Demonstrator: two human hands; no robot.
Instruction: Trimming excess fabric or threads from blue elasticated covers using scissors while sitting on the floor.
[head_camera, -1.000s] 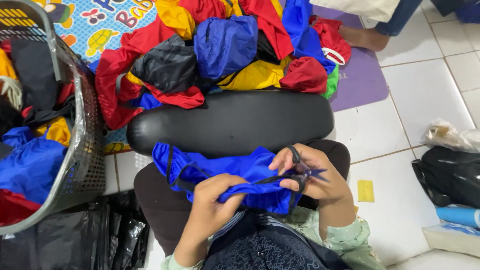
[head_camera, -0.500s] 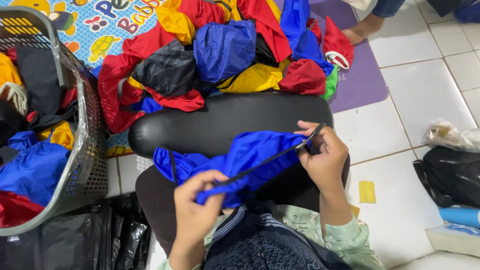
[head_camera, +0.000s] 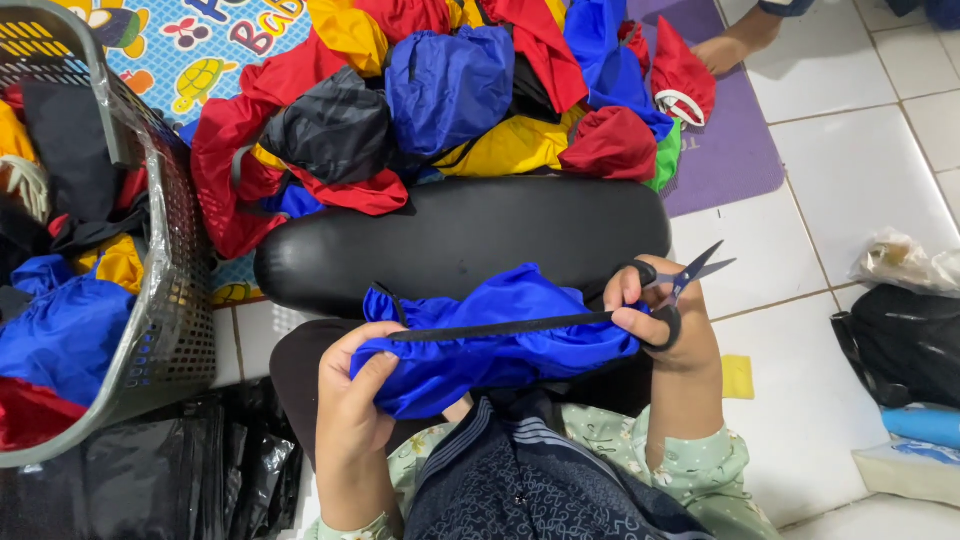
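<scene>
A blue fabric bag (head_camera: 490, 345) lies across my lap. Its black drawstring (head_camera: 500, 327) is stretched taut between my two hands. My left hand (head_camera: 350, 405) grips the bunched left end of the blue bag. My right hand (head_camera: 655, 320) pinches the drawstring's right end and also has its fingers through the black handles of a pair of scissors (head_camera: 680, 280), whose blades point up and to the right, apart.
A black padded cushion (head_camera: 460, 240) lies just beyond my knees. Behind it is a heap of red, yellow, blue and black fabric bags (head_camera: 450, 100). A grey basket (head_camera: 160, 300) with more bags stands left. Black plastic bags (head_camera: 900, 345) sit right. Another person's foot (head_camera: 735, 40) rests top right.
My hands have pulled the drawstring out level and tight. The right hand has turned, so the scissors now show with blades pointing up right. The left hand has moved a little left.
</scene>
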